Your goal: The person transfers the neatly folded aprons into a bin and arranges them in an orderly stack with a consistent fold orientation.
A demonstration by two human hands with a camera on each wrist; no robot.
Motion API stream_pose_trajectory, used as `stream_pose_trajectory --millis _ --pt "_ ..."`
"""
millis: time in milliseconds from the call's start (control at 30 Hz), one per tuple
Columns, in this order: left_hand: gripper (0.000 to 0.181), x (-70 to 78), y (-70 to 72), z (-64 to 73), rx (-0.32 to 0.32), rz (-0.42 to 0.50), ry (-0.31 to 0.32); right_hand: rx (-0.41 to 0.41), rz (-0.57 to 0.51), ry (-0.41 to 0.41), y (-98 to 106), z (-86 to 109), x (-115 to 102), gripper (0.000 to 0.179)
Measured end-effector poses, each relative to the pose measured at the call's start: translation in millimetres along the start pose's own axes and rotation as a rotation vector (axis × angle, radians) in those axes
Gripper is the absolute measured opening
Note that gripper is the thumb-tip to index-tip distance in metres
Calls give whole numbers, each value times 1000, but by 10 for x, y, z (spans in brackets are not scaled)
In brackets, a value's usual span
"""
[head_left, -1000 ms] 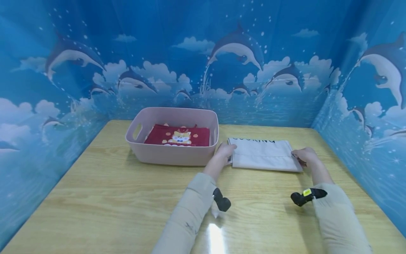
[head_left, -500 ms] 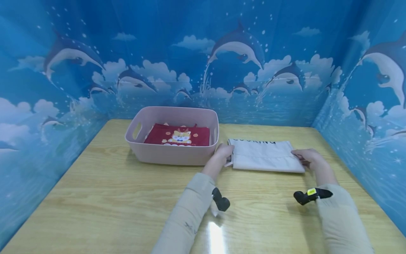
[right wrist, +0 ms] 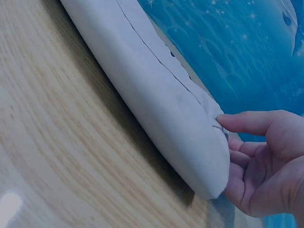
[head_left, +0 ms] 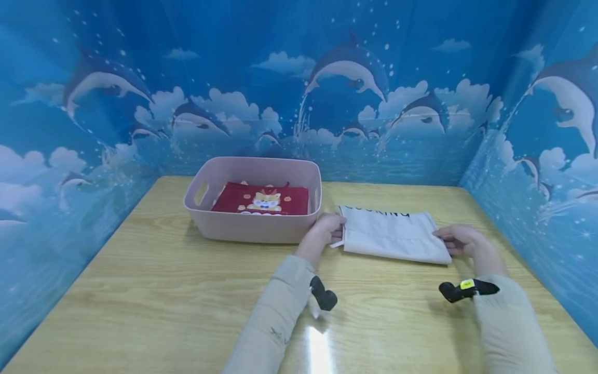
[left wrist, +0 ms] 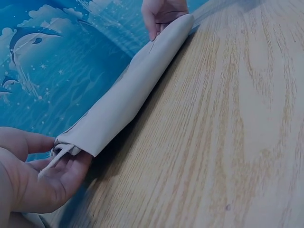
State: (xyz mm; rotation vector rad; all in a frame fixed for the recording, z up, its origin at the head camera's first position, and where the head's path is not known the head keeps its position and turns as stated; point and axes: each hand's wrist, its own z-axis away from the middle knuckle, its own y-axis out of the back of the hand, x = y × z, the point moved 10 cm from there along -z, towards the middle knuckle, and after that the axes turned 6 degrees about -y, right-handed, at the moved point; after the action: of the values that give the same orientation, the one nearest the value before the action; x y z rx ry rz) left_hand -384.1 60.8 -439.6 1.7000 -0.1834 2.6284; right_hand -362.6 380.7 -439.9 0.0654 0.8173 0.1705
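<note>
A folded white apron [head_left: 388, 234] with black "COOKING" lettering lies flat-shaped on the right side of the table. My left hand [head_left: 322, 232] grips its left end, thumb on top and fingers underneath. A thin white strap [left wrist: 53, 164] hangs out of that end across the fingers in the left wrist view. At the opposite end my right hand [head_left: 464, 243] pinches the folded layers between thumb and fingers. In the right wrist view, a dark shadow runs under the apron's rounded near fold. The right corner sits closer to me than the left.
Left of the apron stands a pink plastic bin [head_left: 252, 228] with handle holes, its right side close to my left hand. Inside lies a folded dark red cloth [head_left: 233, 201] with a cartoon animal print. A blue dolphin curtain [head_left: 289, 104] encloses the wooden table [head_left: 163, 291].
The apron's right end has swung toward me together with my right hand, which also moved slightly right. My left hand has stayed nearly in place. The bin has not moved.
</note>
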Motion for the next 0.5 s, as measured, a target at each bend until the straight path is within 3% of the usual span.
stream_pose_trajectory --millis 200,500 --pt "32 -31 -77 3 -90 64 24 -143 -46 33 -2 32 75 22" --pt "32 24 -149 14 -137 127 14 -141 -126 24 117 132 85 27"
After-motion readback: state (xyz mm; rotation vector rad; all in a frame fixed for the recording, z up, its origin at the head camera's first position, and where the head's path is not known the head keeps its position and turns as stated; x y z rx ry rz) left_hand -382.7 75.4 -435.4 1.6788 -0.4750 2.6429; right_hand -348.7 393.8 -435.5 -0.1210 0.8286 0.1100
